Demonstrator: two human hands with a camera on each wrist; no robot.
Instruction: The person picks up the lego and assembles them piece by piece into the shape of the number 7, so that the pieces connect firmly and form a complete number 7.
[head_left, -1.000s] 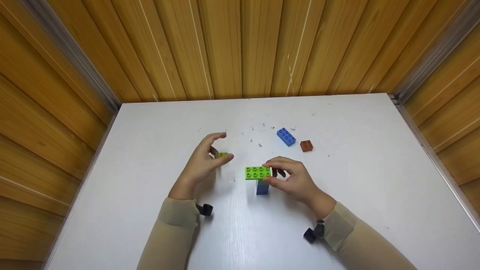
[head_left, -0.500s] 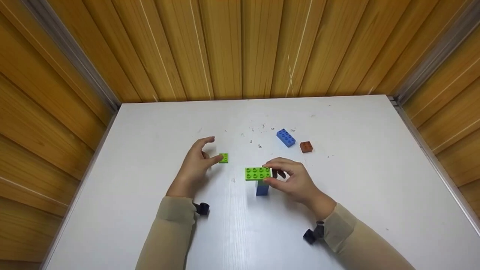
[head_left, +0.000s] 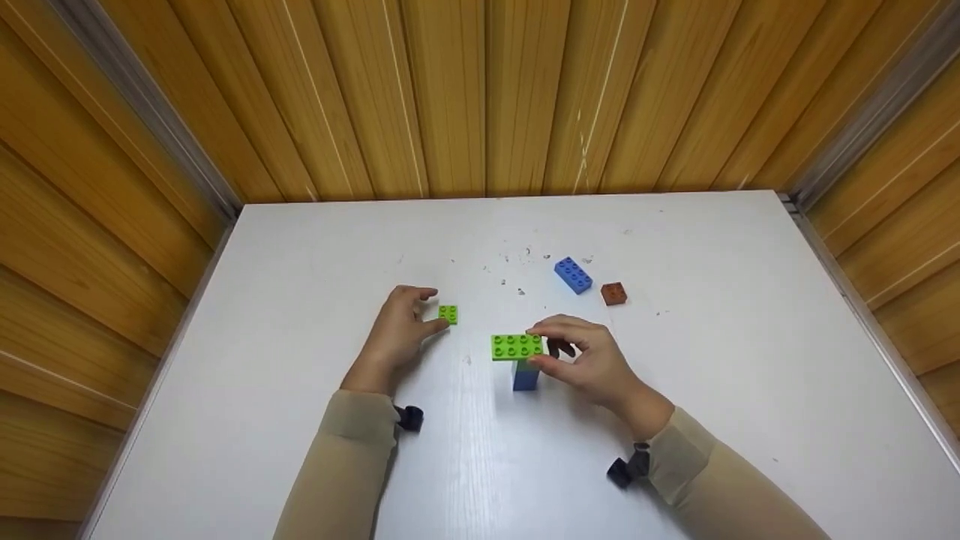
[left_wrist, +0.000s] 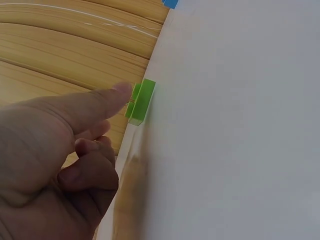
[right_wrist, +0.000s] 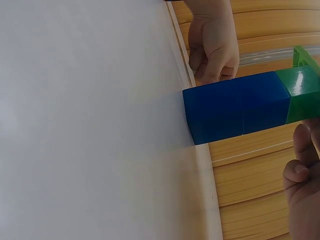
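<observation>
My right hand (head_left: 589, 356) pinches the right end of a long lime-green brick (head_left: 510, 346) between thumb and forefinger. That brick lies crosswise on top of an upright stack and overhangs to the left. Beneath it, the right wrist view shows a darker green brick (right_wrist: 300, 90) and two blue bricks (right_wrist: 235, 110). My left hand (head_left: 394, 330) is at a small lime-green square brick (head_left: 448, 313) lying studs up on the table. The thumb is right at the brick's near edge; the forefinger, curved and apart from the thumb, is at its far left.
A long blue brick (head_left: 573, 275) and a small reddish-brown brick (head_left: 613, 293) lie farther back on the white table (head_left: 697, 360). Small dark marks speckle the tabletop near them. Wood-look panels (head_left: 450, 97) rise behind the table and along its sides.
My left hand moved left, uncovering the small green brick, then lowered with its thumb and forefinger closer around it. My right hand has kept its grip on the long green brick.
</observation>
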